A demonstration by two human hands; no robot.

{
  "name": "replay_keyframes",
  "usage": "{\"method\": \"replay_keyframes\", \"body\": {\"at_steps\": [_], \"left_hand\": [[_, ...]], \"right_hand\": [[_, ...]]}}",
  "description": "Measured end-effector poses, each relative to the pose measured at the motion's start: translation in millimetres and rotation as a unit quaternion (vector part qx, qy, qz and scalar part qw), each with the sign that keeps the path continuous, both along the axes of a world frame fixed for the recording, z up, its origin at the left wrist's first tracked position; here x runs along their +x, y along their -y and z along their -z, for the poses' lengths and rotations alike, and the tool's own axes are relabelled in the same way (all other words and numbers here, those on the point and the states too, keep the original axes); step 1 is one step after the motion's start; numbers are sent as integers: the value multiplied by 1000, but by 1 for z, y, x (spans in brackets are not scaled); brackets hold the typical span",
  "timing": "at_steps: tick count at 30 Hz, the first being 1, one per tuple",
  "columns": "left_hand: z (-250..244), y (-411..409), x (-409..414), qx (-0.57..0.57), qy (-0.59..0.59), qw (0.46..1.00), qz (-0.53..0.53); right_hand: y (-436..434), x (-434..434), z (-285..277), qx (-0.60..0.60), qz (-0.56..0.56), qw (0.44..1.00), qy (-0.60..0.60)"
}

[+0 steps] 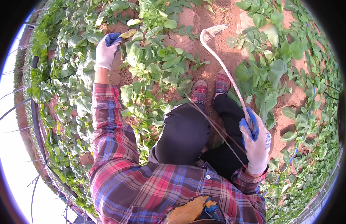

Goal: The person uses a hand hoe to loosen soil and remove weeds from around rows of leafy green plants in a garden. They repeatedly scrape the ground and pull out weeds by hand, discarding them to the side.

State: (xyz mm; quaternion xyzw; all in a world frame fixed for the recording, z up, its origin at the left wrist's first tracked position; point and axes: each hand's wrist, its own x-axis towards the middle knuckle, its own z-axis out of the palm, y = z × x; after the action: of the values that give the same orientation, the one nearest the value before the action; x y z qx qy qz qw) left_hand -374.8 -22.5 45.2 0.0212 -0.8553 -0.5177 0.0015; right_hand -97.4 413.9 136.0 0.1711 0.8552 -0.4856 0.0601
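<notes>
My left hand, in a white glove with blue coated fingers, is over the leafy plants at the upper left. Its fingers are closed on a yellowed leaf. Lower right, my right hand, gloved alike, grips the lower end of a long, curved hand hoe. The soil-caked blade points up and away, above the bare soil between two rows of green leafy vegetables. Just right of my left hand stands a leafy green plant.
My shoes rest on reddish soil between the rows. Thin strings cross my legs. A blue line runs through the plants at right. A dark pipe and thin hoops border the bed at left.
</notes>
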Motion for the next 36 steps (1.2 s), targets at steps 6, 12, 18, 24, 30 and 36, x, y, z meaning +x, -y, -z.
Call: {"method": "replay_keyframes", "body": {"at_steps": [6, 12, 18, 24, 30, 36], "left_hand": [[-8, 59, 27, -406, 41, 912, -42], [34, -21, -27, -484, -7, 857, 177], [102, -52, -85, -543, 177, 764, 301], [137, -68, -85, -620, 121, 732, 253], [125, -55, -79, -655, 67, 703, 268], [50, -20, -48, -681, 17, 692, 239]], "right_hand": [[0, 1, 2, 5, -8, 1000, 3], [2, -4, 1, 45, -36, 998, 0], [6, -11, -8, 28, -27, 998, 49], [7, -14, -5, 9, -27, 999, 27], [9, -16, -8, 49, -40, 997, 39], [8, -12, -5, 51, -48, 997, 24]]}}
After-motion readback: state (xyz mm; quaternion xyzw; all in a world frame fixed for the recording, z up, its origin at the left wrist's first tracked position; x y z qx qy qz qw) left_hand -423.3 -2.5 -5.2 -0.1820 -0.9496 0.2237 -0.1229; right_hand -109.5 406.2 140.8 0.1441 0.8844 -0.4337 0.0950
